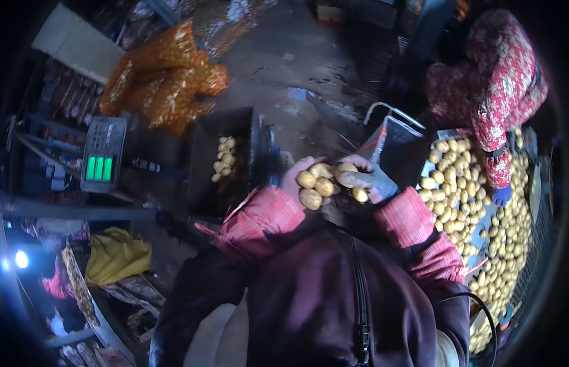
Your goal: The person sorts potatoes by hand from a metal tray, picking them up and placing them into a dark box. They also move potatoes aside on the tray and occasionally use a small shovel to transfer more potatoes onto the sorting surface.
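Several potatoes [317,185] rest in my left hand [293,178], which is curled round them in front of my chest. My right hand [378,181], in a pale glove, is closed on a potato [345,174], close beside the left hand's potatoes. Another potato [360,194] shows below the fingers of my right hand; whether they grip it too I cannot tell. To the left of my hands is a dark bin [199,165] with several potatoes [224,158] inside.
At the right, many potatoes [457,183] cover a sorting surface, where a co-worker's gloved hand [501,196] reaches in. A scale display [103,154] stands left of the bin, orange net sacks [168,82] behind it. A metal scoop-like container [391,144] sits right of centre.
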A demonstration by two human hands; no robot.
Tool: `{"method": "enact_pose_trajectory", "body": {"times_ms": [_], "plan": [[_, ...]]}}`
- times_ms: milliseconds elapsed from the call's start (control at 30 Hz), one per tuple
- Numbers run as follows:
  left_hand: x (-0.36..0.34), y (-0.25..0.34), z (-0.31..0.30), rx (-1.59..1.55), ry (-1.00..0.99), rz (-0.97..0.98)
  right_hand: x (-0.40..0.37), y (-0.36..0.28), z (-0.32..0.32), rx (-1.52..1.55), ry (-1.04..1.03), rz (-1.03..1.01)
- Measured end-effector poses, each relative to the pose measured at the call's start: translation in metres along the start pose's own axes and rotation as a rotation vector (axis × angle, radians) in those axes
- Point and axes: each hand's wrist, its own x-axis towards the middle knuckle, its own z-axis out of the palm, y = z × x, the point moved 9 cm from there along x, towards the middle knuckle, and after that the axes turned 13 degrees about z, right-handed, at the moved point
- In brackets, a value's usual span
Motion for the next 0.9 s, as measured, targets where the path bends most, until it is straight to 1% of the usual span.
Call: {"method": "enact_pose_trajectory", "body": {"times_ms": [67, 100, 133, 167, 200, 233, 267, 300, 333, 400, 433, 467, 500, 533, 567, 600, 633, 667, 700, 733, 767, 800, 833, 867, 900], "plan": [[-0.015, 0.037, -0.036, -0.066, -0.007, 0.117, 0.032, -0.031, 0.048, -0.219, -0.182, -0.267], [-0.026, 0.057, -0.049, -0.099, 0.001, 0.181, 0.045, -0.04, 0.071, -0.375, -0.253, -0.445], [-0.04, 0.072, -0.058, -0.101, 0.063, 0.208, 0.055, -0.048, 0.092, -0.504, -0.312, -0.636], [-0.046, 0.084, -0.089, -0.136, 0.161, 0.236, 0.071, -0.048, 0.114, -0.523, -0.297, -0.563], [-0.058, 0.1, -0.104, -0.127, 0.231, 0.295, 0.087, -0.046, 0.135, -0.541, -0.282, -0.49], [-0.071, 0.112, -0.119, -0.117, 0.303, 0.352, 0.097, -0.044, 0.153, -0.425, -0.249, -0.131], [-0.078, 0.121, -0.134, -0.208, 0.315, 0.405, 0.097, -0.04, 0.168, -0.27, -0.161, 0.21], [-0.081, 0.128, -0.155, -0.299, 0.324, 0.456, 0.104, -0.036, 0.171, -0.218, -0.168, 0.184], [-0.094, 0.129, -0.19, -0.312, 0.49, 0.486, 0.113, -0.028, 0.17, -0.162, -0.167, 0.158], [-0.125, 0.123, -0.255, -0.101, 0.733, 0.334, 0.113, -0.031, 0.161, -0.015, -0.123, 0.095], [-0.141, 0.12, -0.286, -0.009, 0.843, 0.238, 0.112, -0.028, 0.157, -0.003, -0.165, 0.119], [-0.152, 0.12, -0.304, 0.143, 0.938, 0.214, 0.109, -0.022, 0.144, 0.017, -0.18, 0.138], [-0.121, 0.119, -0.327, 0.104, 0.599, 0.321, 0.1, -0.021, 0.126, 0.039, -0.172, 0.148], [-0.099, 0.118, -0.334, 0.031, 0.255, 0.406, 0.088, -0.023, 0.107, -0.076, -0.058, 0.142], [-0.102, 0.116, -0.356, 0.191, 0.125, 0.383, 0.074, -0.024, 0.087, -0.181, 0.071, 0.151], [-0.069, 0.127, -0.366, 0.339, -0.014, 0.384, 0.081, -0.02, 0.071, -0.162, 0.088, 0.188], [-0.038, 0.116, -0.288, 0.009, -0.43, 0.193, 0.064, -0.018, 0.049, -0.13, 0.093, 0.221], [-0.021, 0.129, -0.276, 0.343, -0.293, 0.471, 0.043, -0.023, 0.029, -0.182, 0.195, 0.191], [-0.012, 0.142, -0.267, 0.872, -0.024, 0.685, 0.019, -0.028, 0.014, -0.236, 0.281, 0.168], [-0.009, 0.15, -0.258, 1.252, 0.309, 0.749, -0.002, -0.023, -0.001, -0.185, 0.331, 0.108], [0.008, 0.134, -0.201, 1.063, 0.402, 0.607, -0.013, -0.012, -0.023, -0.238, 0.41, -0.069], [0.023, 0.117, -0.134, 1.13, 0.304, 0.621, -0.043, -0.006, -0.036, -0.164, 0.464, 0.049], [0.052, 0.098, -0.106, 1.147, 0.105, 0.663, -0.081, 0.001, -0.048, -0.088, 0.502, 0.148], [0.069, 0.073, -0.057, 1.191, -0.036, 0.687, -0.089, 0.022, -0.074, -0.095, 0.525, -0.138], [0.074, 0.048, -0.003, 1.305, -0.129, 0.662, -0.133, 0.02, -0.078, -0.14, 0.588, 0.045]]}}
